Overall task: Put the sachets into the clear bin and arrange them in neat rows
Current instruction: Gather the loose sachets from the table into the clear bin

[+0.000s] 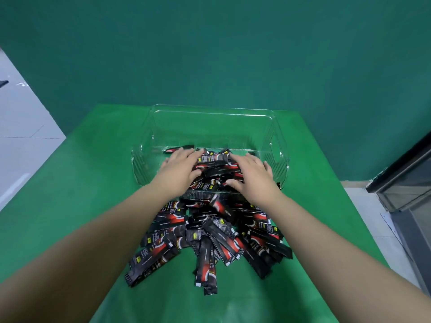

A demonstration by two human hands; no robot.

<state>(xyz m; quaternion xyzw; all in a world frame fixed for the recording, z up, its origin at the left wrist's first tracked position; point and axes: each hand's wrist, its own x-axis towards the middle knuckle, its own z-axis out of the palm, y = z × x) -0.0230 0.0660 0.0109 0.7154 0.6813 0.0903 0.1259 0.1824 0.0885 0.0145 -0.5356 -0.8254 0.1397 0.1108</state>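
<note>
Both hands cover part of the sachets (pixel 215 165); their print is too blurred to read

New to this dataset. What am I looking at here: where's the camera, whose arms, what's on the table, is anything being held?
There is no machine here: a person works with two bare hands. The single picture comes from a wide-angle camera worn on the person's head, looking forward and down, so the arms reach in from the bottom edge.

On the green table cover stands a clear bin. A loose pile of black and red sachets lies in front of it, and a smaller heap of sachets in the bin sits at its near side, not in rows yet.

The left hand and the right hand both reach into the bin and rest on that heap from either side, fingers spread and fairly flat. They seem to be pressing or gathering the sachets rather than gripping any one.
</note>
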